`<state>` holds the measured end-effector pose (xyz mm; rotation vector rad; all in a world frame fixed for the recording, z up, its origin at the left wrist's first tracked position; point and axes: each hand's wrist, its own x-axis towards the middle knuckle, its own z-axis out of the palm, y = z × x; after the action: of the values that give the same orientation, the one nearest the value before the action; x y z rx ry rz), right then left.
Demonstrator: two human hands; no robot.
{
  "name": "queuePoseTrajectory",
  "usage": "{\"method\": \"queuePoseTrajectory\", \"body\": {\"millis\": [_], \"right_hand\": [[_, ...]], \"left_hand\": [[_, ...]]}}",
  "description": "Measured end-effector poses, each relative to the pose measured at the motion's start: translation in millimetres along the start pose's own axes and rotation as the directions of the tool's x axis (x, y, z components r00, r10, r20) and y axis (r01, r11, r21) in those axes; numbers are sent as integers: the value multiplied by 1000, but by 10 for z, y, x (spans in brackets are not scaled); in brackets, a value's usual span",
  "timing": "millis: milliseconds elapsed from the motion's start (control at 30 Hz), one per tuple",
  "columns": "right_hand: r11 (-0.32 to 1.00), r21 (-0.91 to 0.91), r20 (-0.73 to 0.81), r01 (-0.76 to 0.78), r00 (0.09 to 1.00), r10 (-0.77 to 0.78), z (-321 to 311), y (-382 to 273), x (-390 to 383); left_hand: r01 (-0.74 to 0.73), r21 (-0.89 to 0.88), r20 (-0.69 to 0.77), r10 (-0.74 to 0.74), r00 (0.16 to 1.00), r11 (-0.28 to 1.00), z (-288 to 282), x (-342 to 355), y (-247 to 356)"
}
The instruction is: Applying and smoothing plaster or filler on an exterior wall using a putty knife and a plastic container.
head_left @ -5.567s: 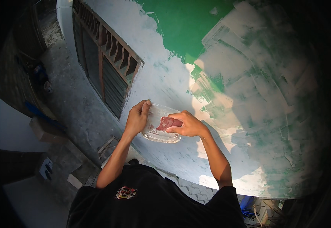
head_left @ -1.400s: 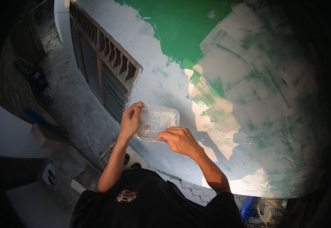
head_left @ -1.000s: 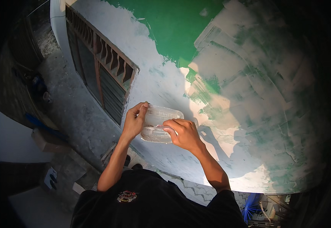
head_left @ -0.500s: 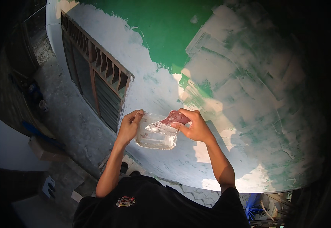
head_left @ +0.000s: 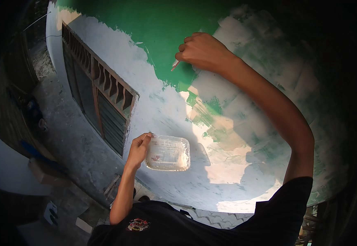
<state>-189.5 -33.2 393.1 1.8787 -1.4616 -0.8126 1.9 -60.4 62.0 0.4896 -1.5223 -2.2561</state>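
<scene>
My left hand point(head_left: 138, 150) pinches the left rim of a clear plastic tub point(head_left: 181, 152), with white smears and some whitish paste inside. My right hand point(head_left: 205, 51) is raised higher and farther off, closed around a reddish putty spreader point(head_left: 174, 64). Only a thin edge of the spreader shows below the fingers, with a little white on it. It is at the green part of the wall point(head_left: 145, 18), just above the border with the white-coated part point(head_left: 156, 104). Whether its edge touches the wall, I cannot tell.
A brown-framed window point(head_left: 98, 84) with wooden bars is set in the wall at the left. Beyond it runs a grey concrete floor point(head_left: 65, 106). A box point(head_left: 47, 171) stands at the lower left. Streaky white coating with green showing through point(head_left: 252, 102) covers the right side.
My right hand has gone from above the tub up to the green wall, carrying the spreader, now seen nearly edge-on. My left hand and the tub have sunk slightly.
</scene>
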Motion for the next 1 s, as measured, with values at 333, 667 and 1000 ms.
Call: {"method": "queuePoseTrajectory", "body": {"millis": [333,667,1000], "right_hand": [[974,-225,143,14,990,19,874,-658,355],[993,-117,148,-9,989,26,819,-958,-562],[1000,26,72,-13,997,11,716,-1126,162]], "left_hand": [[11,2,-125,-11,992,1000,-160,37,-263],[35,-72,-180,-47,982,997,-296,36,-299],[27,-62,-244,-42,969,998,-483,-160,-474]]}}
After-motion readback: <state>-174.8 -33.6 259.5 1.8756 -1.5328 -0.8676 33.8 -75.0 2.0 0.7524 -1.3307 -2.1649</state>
